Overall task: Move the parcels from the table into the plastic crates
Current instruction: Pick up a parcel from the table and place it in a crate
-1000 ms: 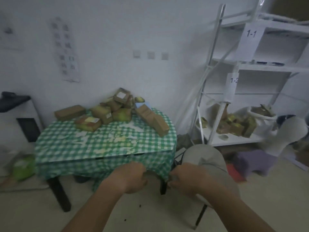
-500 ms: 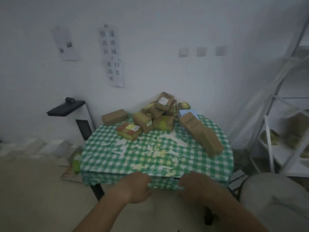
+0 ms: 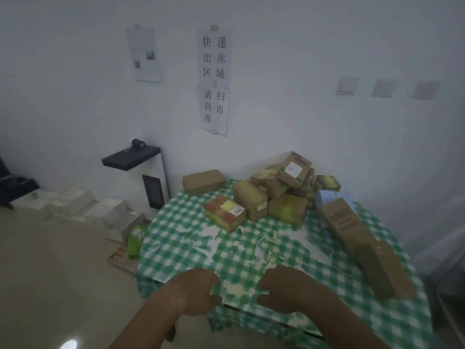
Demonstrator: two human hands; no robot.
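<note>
A pile of brown cardboard parcels [image 3: 274, 195] sits at the back of a round table with a green-checked cloth [image 3: 191, 248]. In front of the pile lies a red-and-yellow parcel [image 3: 225, 214]. A separate brown parcel [image 3: 203, 181] is at the back left. Two long brown parcels [image 3: 362, 245] lie along the right side, on a pale blue one [image 3: 329, 199]. My left hand [image 3: 195, 292] and my right hand [image 3: 285, 290] are at the table's near edge, fingers curled on the cloth-covered rim, apart from every parcel.
Several white box-like containers [image 3: 73, 204] stand in a row on the floor along the wall at the left. A black-topped white unit [image 3: 148, 180] stands beside the table. A green bag [image 3: 134, 240] and flat packs lie on the floor beneath.
The view has swung left and come nearer: the shelf rack and grey stool have left the frame, and the table is closer. My hands have stayed at the table's near edge.
</note>
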